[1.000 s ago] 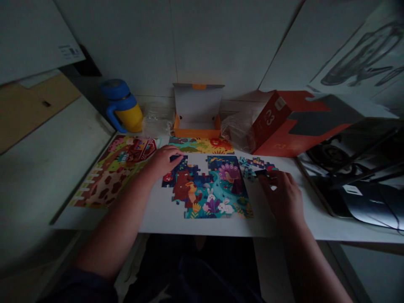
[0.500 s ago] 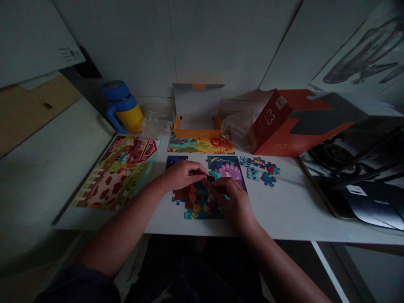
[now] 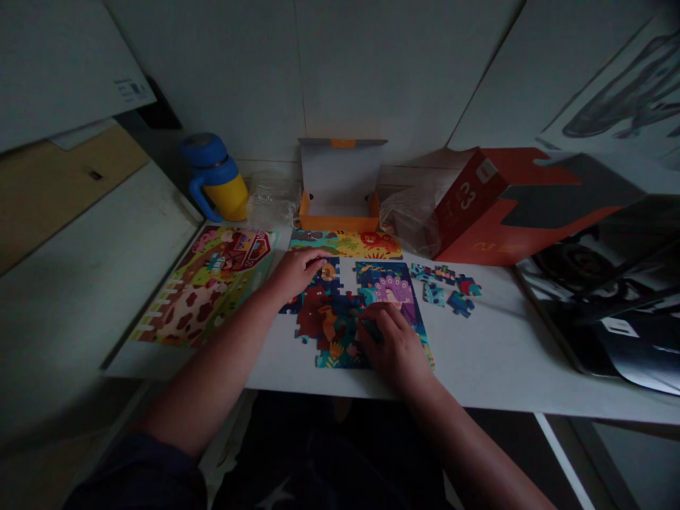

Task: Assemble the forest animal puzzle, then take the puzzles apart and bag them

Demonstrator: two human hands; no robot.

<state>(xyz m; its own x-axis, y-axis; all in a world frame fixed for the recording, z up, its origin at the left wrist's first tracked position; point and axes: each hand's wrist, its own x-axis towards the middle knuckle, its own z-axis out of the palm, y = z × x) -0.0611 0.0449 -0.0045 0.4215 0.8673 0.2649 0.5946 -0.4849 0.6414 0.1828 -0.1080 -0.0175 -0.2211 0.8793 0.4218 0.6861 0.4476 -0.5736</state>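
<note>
A partly assembled jigsaw puzzle (image 3: 332, 319) of bright jungle animals lies on the white table (image 3: 494, 354), with gaps in its upper middle. My left hand (image 3: 296, 275) rests at its top edge, fingers curled over dark blue pieces and nothing visible in them. My right hand (image 3: 392, 343) presses down on the lower right of the puzzle, its fingertips pinched on a dark teal puzzle piece (image 3: 370, 327) that is mostly hidden. Several loose puzzle pieces (image 3: 443, 285) lie to the right, out of reach of my fingertips.
A farm picture card (image 3: 205, 287) lies left of the puzzle, and a jungle picture strip (image 3: 345, 245) lies behind it. Behind those stand an open orange-and-white box (image 3: 340, 184), a red box (image 3: 494, 205), plastic bags (image 3: 409, 212) and a blue-and-yellow bottle (image 3: 215, 177). A black glass stove (image 3: 600, 283) sits at right.
My right hand has moved left from the loose pieces onto the puzzle, carrying a dark piece. My left hand went right to meet it, then drew back to the top edge.
</note>
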